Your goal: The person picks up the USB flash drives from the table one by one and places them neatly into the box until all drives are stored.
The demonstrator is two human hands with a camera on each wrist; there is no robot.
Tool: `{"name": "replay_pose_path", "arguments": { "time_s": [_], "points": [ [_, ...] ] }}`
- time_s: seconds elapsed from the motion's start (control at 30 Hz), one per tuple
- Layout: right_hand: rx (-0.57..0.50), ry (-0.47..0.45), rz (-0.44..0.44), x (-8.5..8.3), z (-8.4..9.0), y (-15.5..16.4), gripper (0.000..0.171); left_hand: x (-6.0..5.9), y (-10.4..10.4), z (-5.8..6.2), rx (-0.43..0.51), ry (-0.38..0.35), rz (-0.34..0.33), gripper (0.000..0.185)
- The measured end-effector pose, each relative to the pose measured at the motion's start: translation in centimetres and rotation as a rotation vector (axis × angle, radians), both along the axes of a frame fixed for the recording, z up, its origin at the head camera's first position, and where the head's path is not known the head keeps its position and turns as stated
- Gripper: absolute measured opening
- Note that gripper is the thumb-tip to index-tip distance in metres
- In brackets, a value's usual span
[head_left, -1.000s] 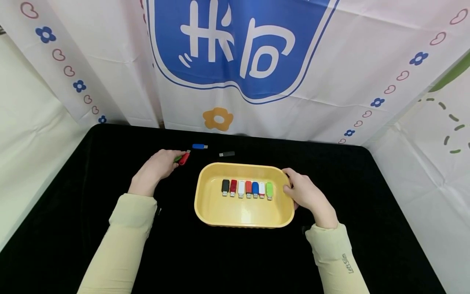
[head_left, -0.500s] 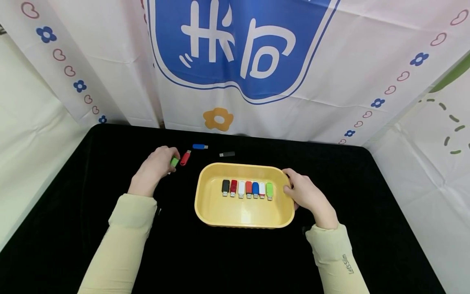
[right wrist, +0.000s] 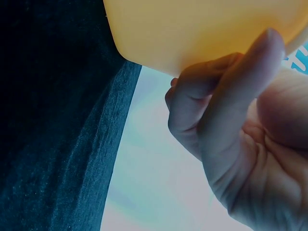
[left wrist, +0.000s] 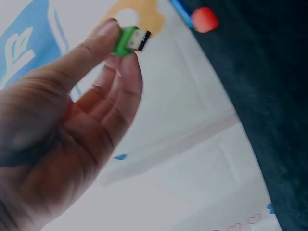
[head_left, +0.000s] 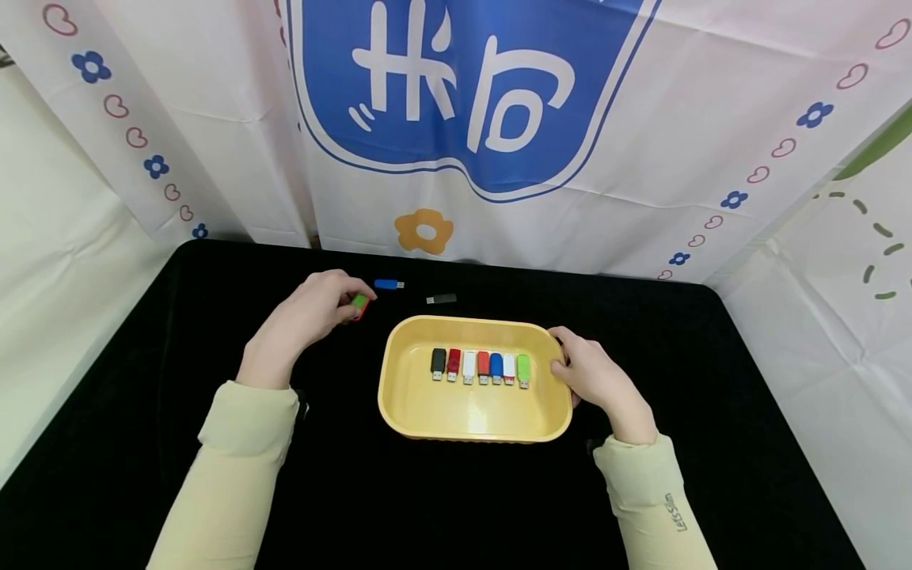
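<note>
My left hand (head_left: 302,317) pinches a green USB stick (left wrist: 125,41) between thumb and fingertips, its metal plug pointing outward in the left wrist view. In the head view this stick overlaps a red USB stick, whose rounded end (left wrist: 205,19) shows apart from the hand in the left wrist view. A blue USB stick (head_left: 386,284) lies just beyond my fingertips. With my right hand (head_left: 591,372) I grip the right end of a yellow plastic tray (head_left: 427,416), thumb over the rim. Inside it, several USB sticks (head_left: 483,366) of different colours stand in a row, plugs toward me.
A black USB stick (head_left: 442,298) lies on the black cloth (head_left: 456,507) behind the tray. White printed curtains (head_left: 342,214) hang along the far table edge, and pale cloth walls (head_left: 819,332) flank both sides.
My left hand has drawn the green USB stick back from beside the red one, then carried it right and slightly away, over the red one. The right hand and tray stay put.
</note>
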State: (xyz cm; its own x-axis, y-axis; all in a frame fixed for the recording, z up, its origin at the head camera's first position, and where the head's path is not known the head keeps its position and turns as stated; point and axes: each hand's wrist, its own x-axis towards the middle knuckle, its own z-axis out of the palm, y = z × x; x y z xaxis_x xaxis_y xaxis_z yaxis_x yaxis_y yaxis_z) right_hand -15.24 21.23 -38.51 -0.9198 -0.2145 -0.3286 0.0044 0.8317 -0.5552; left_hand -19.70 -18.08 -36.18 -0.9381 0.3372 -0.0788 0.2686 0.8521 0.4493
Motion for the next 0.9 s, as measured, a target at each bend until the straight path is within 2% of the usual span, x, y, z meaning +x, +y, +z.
{"name": "replay_pose_path", "arguments": {
  "time_s": [0.17, 0.4, 0.67, 0.9],
  "points": [
    [0.001, 0.002, -0.002, 0.0, 0.0, 0.0, 0.05, 0.6, 1.2, 1.3, 0.097, 0.04, -0.031, 0.025],
    [-0.001, 0.004, 0.0, 0.0, 0.0, 0.0, 0.05, 1.6, 2.8, 2.3, 0.15, 0.079, -0.071, 0.02],
    [-0.001, 0.002, -0.001, 0.0, 0.0, 0.0, 0.049, 2.1, 4.7, 2.1, 0.181, 0.078, -0.153, 0.017],
    [0.005, -0.001, 0.001, 0.0, 0.0, 0.0, 0.05, 2.6, 6.4, 1.5, 0.145, 0.022, -0.2, 0.015]
  ]
}}
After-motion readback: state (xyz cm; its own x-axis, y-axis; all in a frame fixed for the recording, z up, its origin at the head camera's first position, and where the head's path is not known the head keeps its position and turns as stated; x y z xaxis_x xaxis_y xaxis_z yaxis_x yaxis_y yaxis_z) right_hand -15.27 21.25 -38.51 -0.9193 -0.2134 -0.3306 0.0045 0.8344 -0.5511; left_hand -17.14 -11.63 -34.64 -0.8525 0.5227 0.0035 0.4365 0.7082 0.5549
